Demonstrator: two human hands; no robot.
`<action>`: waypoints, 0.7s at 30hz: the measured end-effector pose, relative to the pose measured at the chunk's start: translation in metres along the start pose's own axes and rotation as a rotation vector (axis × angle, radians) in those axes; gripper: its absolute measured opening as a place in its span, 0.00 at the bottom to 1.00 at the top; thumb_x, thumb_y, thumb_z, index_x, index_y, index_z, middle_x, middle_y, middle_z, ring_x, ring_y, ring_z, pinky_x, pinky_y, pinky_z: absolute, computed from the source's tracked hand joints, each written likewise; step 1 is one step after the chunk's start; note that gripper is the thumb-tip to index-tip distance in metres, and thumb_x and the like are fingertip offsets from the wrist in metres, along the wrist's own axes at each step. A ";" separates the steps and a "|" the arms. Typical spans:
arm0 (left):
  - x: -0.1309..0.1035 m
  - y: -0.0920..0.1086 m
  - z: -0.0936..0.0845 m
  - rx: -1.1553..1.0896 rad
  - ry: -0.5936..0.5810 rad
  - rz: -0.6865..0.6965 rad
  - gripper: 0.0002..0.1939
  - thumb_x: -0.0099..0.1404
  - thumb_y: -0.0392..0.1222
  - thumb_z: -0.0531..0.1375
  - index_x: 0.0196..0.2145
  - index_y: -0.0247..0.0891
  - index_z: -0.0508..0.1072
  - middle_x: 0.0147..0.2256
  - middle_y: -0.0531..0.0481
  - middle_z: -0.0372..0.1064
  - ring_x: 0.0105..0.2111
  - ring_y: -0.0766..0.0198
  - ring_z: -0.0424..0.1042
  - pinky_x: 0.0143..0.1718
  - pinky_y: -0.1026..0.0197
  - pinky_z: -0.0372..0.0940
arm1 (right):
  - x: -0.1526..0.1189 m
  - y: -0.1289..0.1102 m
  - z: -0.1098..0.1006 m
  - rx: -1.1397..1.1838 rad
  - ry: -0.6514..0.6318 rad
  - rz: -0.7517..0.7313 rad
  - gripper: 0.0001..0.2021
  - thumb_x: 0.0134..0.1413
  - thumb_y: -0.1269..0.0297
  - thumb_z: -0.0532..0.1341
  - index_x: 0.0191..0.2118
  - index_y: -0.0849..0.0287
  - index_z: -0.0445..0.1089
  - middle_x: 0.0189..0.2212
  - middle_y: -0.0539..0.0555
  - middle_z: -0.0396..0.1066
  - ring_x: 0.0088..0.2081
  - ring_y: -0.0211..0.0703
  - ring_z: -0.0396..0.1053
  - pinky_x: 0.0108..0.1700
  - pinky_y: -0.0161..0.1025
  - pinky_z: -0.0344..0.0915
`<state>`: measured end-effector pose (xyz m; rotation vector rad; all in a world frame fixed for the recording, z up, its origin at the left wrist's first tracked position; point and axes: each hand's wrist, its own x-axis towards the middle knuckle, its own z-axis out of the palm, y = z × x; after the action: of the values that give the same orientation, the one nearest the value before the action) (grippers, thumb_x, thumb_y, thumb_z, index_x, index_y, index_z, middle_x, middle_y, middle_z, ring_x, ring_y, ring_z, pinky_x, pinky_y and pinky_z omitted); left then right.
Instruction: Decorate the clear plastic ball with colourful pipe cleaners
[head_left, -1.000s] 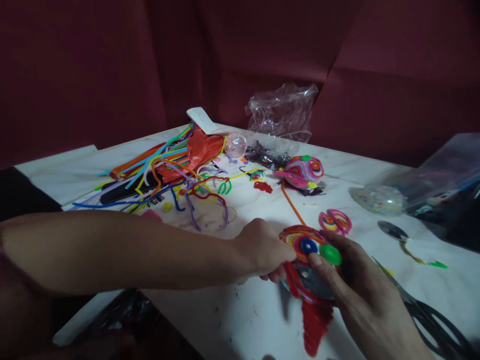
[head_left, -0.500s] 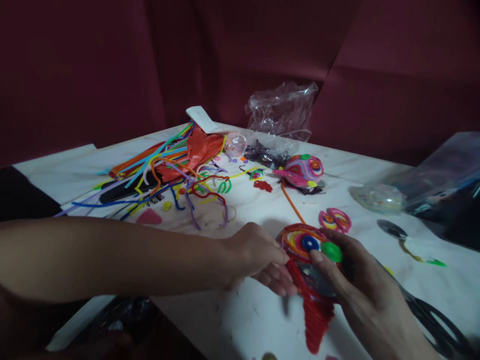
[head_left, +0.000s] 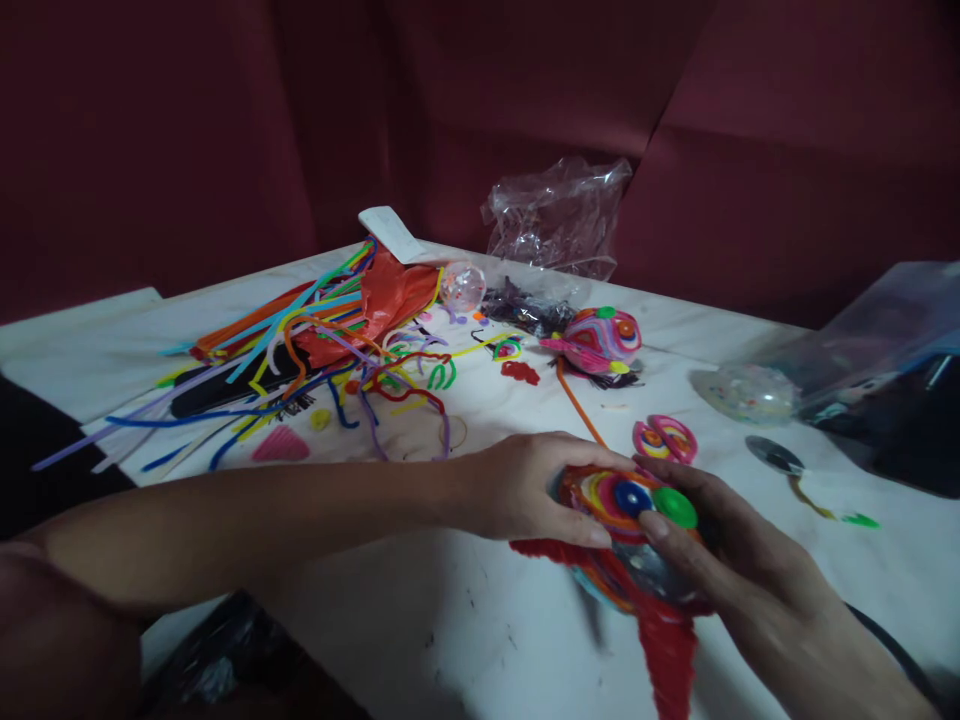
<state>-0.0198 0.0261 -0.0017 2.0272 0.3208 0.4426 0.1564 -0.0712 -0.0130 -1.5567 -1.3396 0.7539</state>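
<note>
Left hand (head_left: 525,492) just moved up and now clasps the toy (head_left: 628,545) opposite the right hand's (head_left: 754,570) grip, so it looks steadier.

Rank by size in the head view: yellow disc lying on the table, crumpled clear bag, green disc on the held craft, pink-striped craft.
1. Crumpled clear bag
2. Pink-striped craft
3. Green disc on the held craft, closer to the camera
4. Yellow disc

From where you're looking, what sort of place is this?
Probably a craft work area, though little beyond it shows. The white table carries a bundle of colourful strips, a colourful craft piece is held near the front, and a similar pink piece lies beyond.
</note>
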 end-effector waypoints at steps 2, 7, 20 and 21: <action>0.004 -0.002 0.001 -0.002 -0.016 0.027 0.29 0.56 0.41 0.63 0.54 0.35 0.64 0.52 0.45 0.66 0.52 0.60 0.64 0.53 0.64 0.56 | 0.004 -0.004 -0.002 -0.019 0.003 0.019 0.24 0.42 0.44 0.64 0.41 0.56 0.70 0.33 0.56 0.75 0.29 0.50 0.73 0.23 0.36 0.72; 0.013 -0.006 0.002 -0.004 -0.004 0.019 0.27 0.55 0.41 0.64 0.53 0.37 0.66 0.52 0.46 0.65 0.56 0.60 0.61 0.56 0.64 0.54 | 0.009 -0.004 -0.005 -0.026 -0.041 0.003 0.21 0.44 0.45 0.63 0.39 0.55 0.72 0.33 0.56 0.75 0.32 0.52 0.74 0.31 0.38 0.74; 0.016 -0.014 0.000 -0.052 0.000 0.030 0.26 0.56 0.37 0.62 0.52 0.35 0.66 0.52 0.46 0.66 0.54 0.60 0.62 0.55 0.64 0.56 | 0.009 0.014 -0.014 -0.049 -0.049 -0.050 0.21 0.49 0.47 0.62 0.46 0.53 0.72 0.42 0.55 0.74 0.41 0.54 0.73 0.34 0.36 0.74; 0.015 -0.014 0.000 -0.064 0.001 0.023 0.25 0.55 0.37 0.62 0.52 0.35 0.67 0.53 0.46 0.65 0.54 0.60 0.63 0.54 0.64 0.56 | 0.007 0.021 -0.019 -0.052 -0.048 -0.041 0.22 0.50 0.47 0.61 0.49 0.51 0.70 0.47 0.54 0.71 0.45 0.55 0.70 0.38 0.36 0.73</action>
<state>-0.0066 0.0391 -0.0114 1.9705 0.2811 0.4624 0.1835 -0.0688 -0.0239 -1.5552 -1.4324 0.7403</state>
